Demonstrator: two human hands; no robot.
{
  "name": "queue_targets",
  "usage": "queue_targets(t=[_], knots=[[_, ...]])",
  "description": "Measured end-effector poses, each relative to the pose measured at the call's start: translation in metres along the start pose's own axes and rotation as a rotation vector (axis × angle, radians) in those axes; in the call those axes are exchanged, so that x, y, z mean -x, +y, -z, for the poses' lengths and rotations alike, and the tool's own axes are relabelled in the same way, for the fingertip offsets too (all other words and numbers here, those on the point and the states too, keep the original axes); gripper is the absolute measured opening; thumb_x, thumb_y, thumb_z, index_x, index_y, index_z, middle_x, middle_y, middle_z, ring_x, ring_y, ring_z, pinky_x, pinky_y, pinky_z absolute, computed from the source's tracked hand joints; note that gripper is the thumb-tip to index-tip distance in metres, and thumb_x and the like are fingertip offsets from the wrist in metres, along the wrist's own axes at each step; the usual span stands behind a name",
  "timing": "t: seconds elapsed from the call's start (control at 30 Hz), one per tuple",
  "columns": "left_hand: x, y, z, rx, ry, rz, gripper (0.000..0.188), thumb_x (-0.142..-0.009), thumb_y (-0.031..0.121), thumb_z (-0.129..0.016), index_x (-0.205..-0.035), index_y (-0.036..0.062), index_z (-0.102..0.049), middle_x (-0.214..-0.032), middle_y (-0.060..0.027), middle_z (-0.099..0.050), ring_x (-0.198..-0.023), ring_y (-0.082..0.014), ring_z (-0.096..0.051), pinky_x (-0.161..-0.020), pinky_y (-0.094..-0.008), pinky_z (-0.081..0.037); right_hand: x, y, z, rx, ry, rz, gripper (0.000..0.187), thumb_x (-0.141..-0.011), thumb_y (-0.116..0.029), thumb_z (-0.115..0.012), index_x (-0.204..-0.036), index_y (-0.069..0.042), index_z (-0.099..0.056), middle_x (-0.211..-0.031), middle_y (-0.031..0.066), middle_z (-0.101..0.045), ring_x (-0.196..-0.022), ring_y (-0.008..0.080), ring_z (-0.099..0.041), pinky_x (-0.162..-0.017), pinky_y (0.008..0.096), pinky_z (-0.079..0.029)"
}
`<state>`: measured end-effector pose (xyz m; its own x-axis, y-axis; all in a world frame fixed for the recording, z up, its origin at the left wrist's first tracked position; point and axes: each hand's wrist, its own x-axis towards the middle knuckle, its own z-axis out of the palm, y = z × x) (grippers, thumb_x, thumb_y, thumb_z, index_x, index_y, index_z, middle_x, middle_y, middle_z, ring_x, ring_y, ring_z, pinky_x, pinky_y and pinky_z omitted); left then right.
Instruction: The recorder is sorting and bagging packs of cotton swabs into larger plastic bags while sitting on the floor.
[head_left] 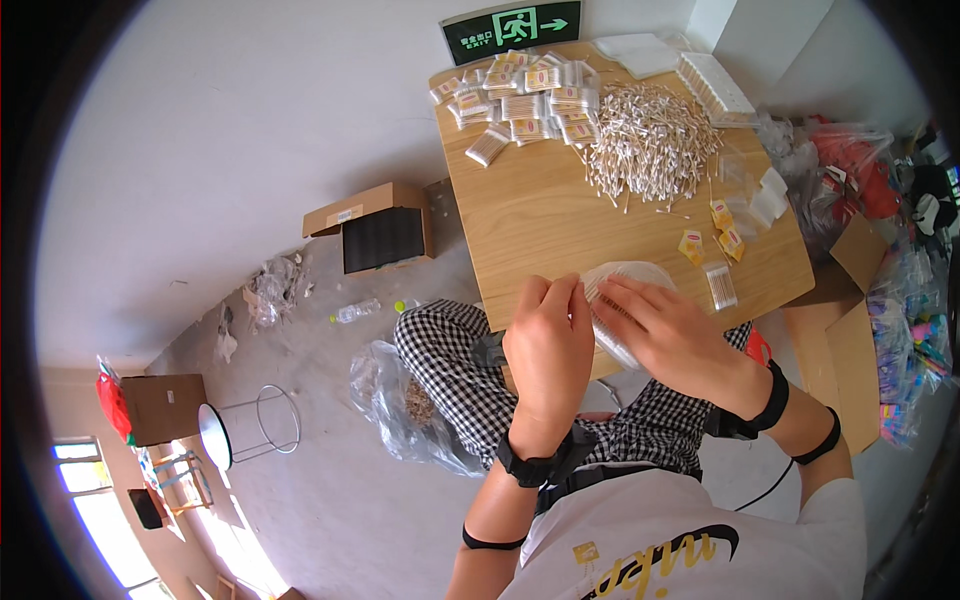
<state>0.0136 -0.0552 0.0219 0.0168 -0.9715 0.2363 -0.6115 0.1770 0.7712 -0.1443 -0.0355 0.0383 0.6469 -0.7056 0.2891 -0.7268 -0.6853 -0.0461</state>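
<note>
My left hand (548, 345) and my right hand (668, 335) both grip a clear plastic bag of cotton swabs (622, 290) at the near edge of a small wooden table (540, 215). The left fingers pinch the bag's left end. My right hand lies over its right side. A loose heap of cotton swabs (650, 140) lies on the far right of the table. Several filled small packets (525, 100) with yellow labels are piled at the far left. One filled packet (719, 285) and a few yellow label cards (722, 230) lie to the right of my hands.
An open cardboard box (380, 232) sits on the concrete floor to the left. A clear bag of scraps (405, 405) rests beside my checked trouser leg. Bags of colourful goods (850, 180) and cardboard boxes crowd the right side. A wire stand (255, 425) stands lower left.
</note>
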Motion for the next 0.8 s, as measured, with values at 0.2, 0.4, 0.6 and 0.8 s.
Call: queue_targets(t=[0.2,0.4,0.6,0.8], knots=[[0.002,0.007,-0.001,0.010,-0.032,-0.063,0.009,-0.084,0.004,-0.065,-0.090,-0.0007,-0.069,-0.073,-0.0103,-0.059,-0.060,-0.0218,-0.059,-0.057,-0.0308,-0.047,-0.002,0.011,-0.017,-0.086,-0.160,-0.149,0.036,-0.079,-0.012,-0.057,-0.113,0.001,-0.057,-0.109,0.0131,-0.059,-0.109,0.0257,-0.057,-0.093,0.0363,-0.047],[0.003,0.001,0.011,-0.014,-0.126,0.056,0.016,-0.082,0.007,-0.067,-0.096,-0.0016,-0.066,-0.069,-0.0097,-0.060,-0.058,-0.0186,-0.058,-0.055,-0.0292,-0.047,-0.001,0.008,-0.001,-0.127,-0.030,0.002,0.028,-0.079,-0.014,-0.059,-0.104,-0.002,-0.059,-0.102,0.0106,-0.059,-0.102,0.0238,-0.058,-0.090,0.0355,-0.046],[0.006,-0.002,0.008,0.003,-0.295,0.033,0.027,-0.083,0.009,-0.068,-0.107,-0.0004,-0.063,-0.066,-0.0075,-0.062,-0.054,-0.0148,-0.057,-0.053,-0.0264,-0.046,-0.001,0.005,-0.022,-0.139,-0.113,-0.207,0.024,-0.078,-0.014,-0.060,-0.099,-0.003,-0.061,-0.105,0.0104,-0.059,-0.104,0.0257,-0.057,-0.091,0.0374,-0.046],[-0.085,-0.048,0.006,0.139,-0.279,0.167,0.036,-0.087,0.030,-0.067,-0.107,0.0005,-0.064,-0.071,-0.0093,-0.066,-0.062,-0.0171,-0.062,-0.058,-0.0298,-0.048,0.007,0.005,-0.010,-0.151,0.058,-0.203,0.023,-0.077,-0.016,-0.065,-0.097,-0.004,-0.064,-0.111,0.0097,-0.060,-0.107,0.0255,-0.057,-0.093,0.0397,-0.046]])
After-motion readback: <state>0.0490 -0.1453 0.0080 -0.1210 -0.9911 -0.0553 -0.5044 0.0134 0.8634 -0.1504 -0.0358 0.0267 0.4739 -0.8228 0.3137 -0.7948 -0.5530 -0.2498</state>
